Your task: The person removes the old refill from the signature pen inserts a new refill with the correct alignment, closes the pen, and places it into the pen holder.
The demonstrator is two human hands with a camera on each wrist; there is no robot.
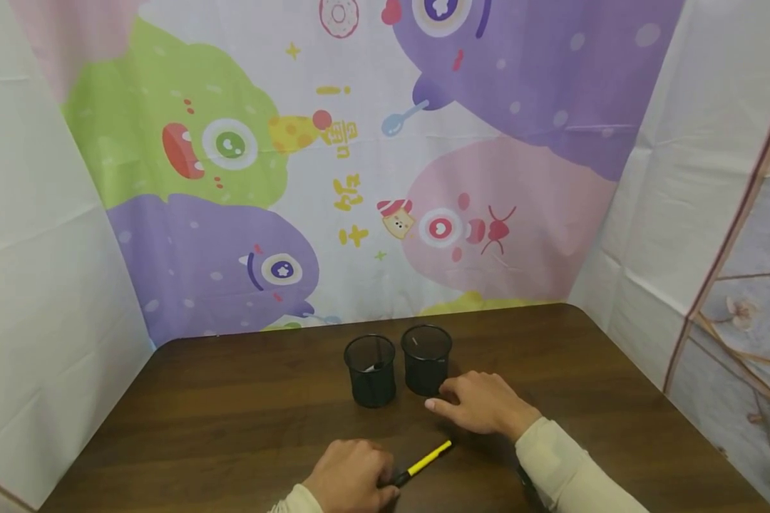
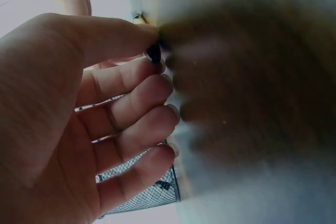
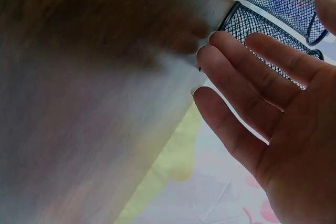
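A yellow marker with black ends lies aslant low over the brown table. My left hand pinches its near black end between thumb and index finger; in the left wrist view that black end pokes out under the thumb. My right hand holds nothing, its fingers relaxed and apart in the right wrist view. Its fingertips are right beside the right black mesh pen cup. The left mesh pen cup stands upright close by, with a dark stick-like thing and a whitish bit inside.
The brown table reaches back to a cartoon-printed cloth. Pale cloth walls flank it on both sides. A dark object shows partly under the right sleeve.
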